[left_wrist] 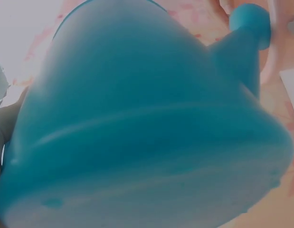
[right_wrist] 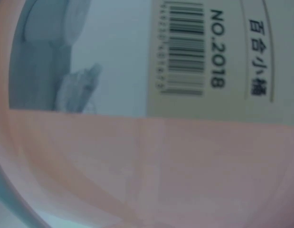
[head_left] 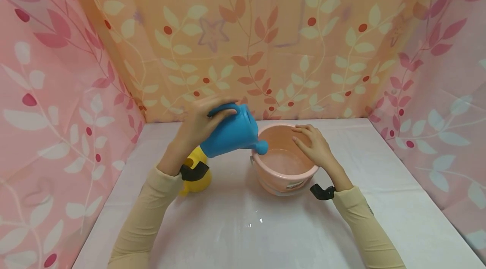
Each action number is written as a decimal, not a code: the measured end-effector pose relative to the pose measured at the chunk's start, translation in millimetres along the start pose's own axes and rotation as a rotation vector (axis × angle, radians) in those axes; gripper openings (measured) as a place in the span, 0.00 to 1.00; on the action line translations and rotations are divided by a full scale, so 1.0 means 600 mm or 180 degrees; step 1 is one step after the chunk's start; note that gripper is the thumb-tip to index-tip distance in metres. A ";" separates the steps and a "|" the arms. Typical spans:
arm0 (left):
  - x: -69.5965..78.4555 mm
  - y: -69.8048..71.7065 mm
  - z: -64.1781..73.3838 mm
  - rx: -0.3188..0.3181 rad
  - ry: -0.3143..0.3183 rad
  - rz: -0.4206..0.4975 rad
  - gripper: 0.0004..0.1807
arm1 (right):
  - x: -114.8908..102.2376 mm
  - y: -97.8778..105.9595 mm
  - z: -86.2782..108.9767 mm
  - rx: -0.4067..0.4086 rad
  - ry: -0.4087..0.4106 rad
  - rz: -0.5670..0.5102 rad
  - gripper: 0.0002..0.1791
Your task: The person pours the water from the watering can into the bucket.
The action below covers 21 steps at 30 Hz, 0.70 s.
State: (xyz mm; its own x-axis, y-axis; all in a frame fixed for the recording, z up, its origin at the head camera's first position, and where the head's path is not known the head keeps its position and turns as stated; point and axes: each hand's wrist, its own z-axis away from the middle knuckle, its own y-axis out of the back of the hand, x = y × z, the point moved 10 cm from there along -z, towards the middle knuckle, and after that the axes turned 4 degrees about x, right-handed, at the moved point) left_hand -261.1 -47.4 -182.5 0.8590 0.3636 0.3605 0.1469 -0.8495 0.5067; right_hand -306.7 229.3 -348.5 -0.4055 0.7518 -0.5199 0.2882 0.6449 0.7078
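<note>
The left hand [head_left: 203, 119] is closed round the handle of a blue watering can [head_left: 229, 136], which is held tilted above the tabletop [head_left: 212, 239], with its spout directed toward the right hand's side. The rounded spout head [head_left: 260, 147] is placed at the left edge of a pink bucket [head_left: 270, 174]; from the head view, it cannot be told whether the rim is touched. The right hand [head_left: 313, 146] is held with fingers and thumb spread apart over the bucket's right rim, reaching across part of the opening; whether the rim is pressed by the palm cannot be told. The bucket is stood upright on the tabletop, and its front is marked by a label [head_left: 294, 184], on which a barcode and "NO.2018" can be read in the right wrist view. In the left wrist view, the can's wide base is turned toward the camera. Behind the left wrist, a yellow object [head_left: 199, 181] is partly hidden. Small shiny spots [head_left: 255, 221] are seen on the tabletop in front of the bucket. Beige sleeves [head_left: 142, 218] are worn on both arms, and the tabletop is bordered by leaf-patterned cloth [head_left: 258, 41], orange at the back and pink at the sides.
</note>
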 end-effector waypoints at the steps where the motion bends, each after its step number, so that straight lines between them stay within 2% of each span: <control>1: -0.001 0.003 0.002 0.0044 -0.0016 0.0000 0.18 | 0.000 0.000 0.000 0.0000 0.0006 -0.0002 0.19; 6: -0.005 0.016 0.014 0.0197 -0.0036 0.0097 0.17 | 0.001 0.000 0.000 0.0002 -0.0011 -0.0006 0.19; 21: -0.037 0.038 0.064 0.0483 0.0156 0.0139 0.17 | 0.001 -0.002 0.000 -0.0025 -0.0018 0.0003 0.19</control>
State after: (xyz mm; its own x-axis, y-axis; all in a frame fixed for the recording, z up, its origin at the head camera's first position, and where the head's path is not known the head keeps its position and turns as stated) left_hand -257.9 -89.4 -208.9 0.8418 0.3401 0.4191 0.1855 -0.9116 0.3669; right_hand -307.1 228.9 -349.6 -0.4003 0.7533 -0.5218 0.2819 0.6431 0.7121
